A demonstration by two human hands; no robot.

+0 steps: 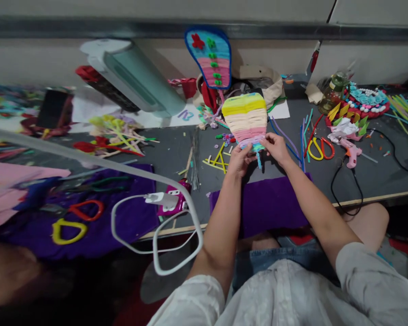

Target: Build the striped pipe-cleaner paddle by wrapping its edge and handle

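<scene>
Since the striped fan (245, 115) looks light, fuzzy and bendable, its narrow base (253, 141) seems the best hold; the left hand (241, 157) and right hand (275, 147) both pinch it there, thumbs against fingers. Over the desk (387, 179), its stem (259, 160) points toward the front edge, long axis running toward the back.

Dark grey tabletop (170, 156), pale wall (275, 54) with grey rail (275, 31)

Limb (10, 274) at lower left blurred, cropped; arm or leg unclear.
Left hand (241, 158) partly behind fan (245, 115). Bag (274, 86) partly behind fan and panel (208, 67). Pink cloth (5, 182) and white cord (88, 157) cut off at left edge, pipe cleaners (404, 106) at right. Blue marks (185, 115) too small to read.
</scene>
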